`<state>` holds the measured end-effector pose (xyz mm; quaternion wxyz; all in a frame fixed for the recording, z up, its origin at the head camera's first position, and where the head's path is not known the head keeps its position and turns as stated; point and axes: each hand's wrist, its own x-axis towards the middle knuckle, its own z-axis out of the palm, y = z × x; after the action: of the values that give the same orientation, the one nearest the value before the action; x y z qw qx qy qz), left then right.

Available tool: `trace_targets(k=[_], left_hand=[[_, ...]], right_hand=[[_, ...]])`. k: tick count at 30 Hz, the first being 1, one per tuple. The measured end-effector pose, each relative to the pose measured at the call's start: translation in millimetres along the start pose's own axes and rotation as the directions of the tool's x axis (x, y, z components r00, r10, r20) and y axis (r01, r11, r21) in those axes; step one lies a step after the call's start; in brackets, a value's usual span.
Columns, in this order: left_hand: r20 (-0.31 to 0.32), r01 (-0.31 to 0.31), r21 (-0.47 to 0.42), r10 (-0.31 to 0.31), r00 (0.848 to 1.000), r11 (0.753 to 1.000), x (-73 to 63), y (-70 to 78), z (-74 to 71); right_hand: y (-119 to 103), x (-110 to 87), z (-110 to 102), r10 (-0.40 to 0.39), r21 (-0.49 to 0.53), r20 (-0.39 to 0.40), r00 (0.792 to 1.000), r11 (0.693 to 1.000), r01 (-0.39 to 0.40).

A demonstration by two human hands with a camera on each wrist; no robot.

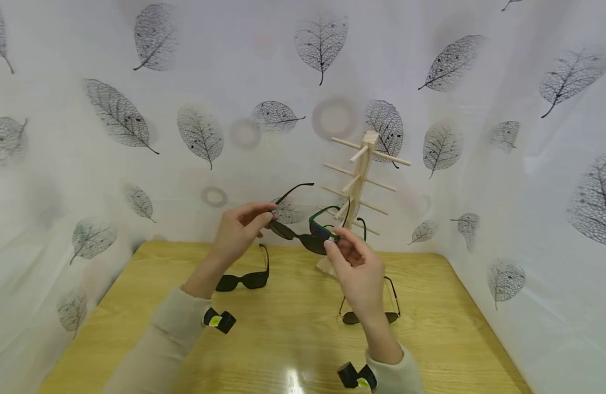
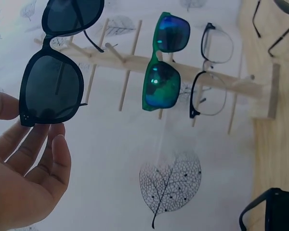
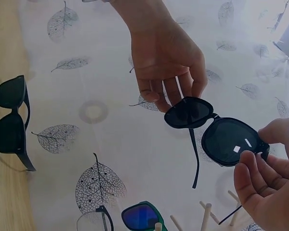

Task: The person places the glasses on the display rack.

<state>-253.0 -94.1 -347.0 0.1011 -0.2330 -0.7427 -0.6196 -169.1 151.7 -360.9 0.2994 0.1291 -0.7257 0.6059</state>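
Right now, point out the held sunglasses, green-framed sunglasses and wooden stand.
Held sunglasses (image 3: 225, 138), right wrist view, lens at picture right.
Green-framed sunglasses (image 2: 163, 85), left wrist view, lower lens.
Wooden stand (image 1: 362, 176), head view, middle of its post.

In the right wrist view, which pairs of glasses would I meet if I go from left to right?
Black sunglasses lying on the table, clear-lensed glasses partly cut off, green-framed sunglasses, held dark sunglasses.
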Motion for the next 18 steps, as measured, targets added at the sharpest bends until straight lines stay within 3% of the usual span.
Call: trace_targets(k=[7,18], left_hand=[[0.009,-0.02,-0.009,0.021,1.0,1.0,12.7,2.2,14.9],[0.017,0.015,-0.001,-0.015,1.0,1.0,29.3,0.1,35.7]], right_hand=[[1,1.8,-11,-0.006,-0.026,-0.045,0.999,1.0,0.005],[11,12.9,-23,0.026,-0.031,-0.098,0.995,0.999,-0.029]])
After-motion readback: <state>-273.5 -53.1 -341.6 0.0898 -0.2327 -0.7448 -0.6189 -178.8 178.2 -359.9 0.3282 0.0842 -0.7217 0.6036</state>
